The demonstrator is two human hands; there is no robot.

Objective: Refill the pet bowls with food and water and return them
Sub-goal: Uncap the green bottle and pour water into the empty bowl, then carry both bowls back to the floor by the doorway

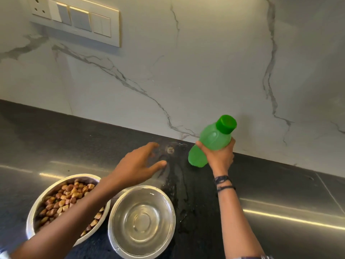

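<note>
**Green bottle tilted in the right hand, bowls at the near edge**

At the near edge of the dark bench, toward its left, we see a steel food bowl holding brown and tan kibble. Our left forearm crosses over its right side and hides part of the rim. Just beside it, rims nearly touching, sits a second steel bowl; whether it holds any water we cannot tell.

The left hand hovers above the bench behind the bowls, fingers spread and loosely open, holding nothing. Past its fingertips a small round metal fitting sits in the bench near the back edge, with wet streaks around it.

Further right, our right hand is wrapped around the middle of a green bottle. Its long axis leans: the capped top points up and to the right toward the marble wall, the base down and left, close above the bench by the back edge. The cap is on. Dark bands circle the right wrist.

High on the wall at left is a switch plate.
</note>
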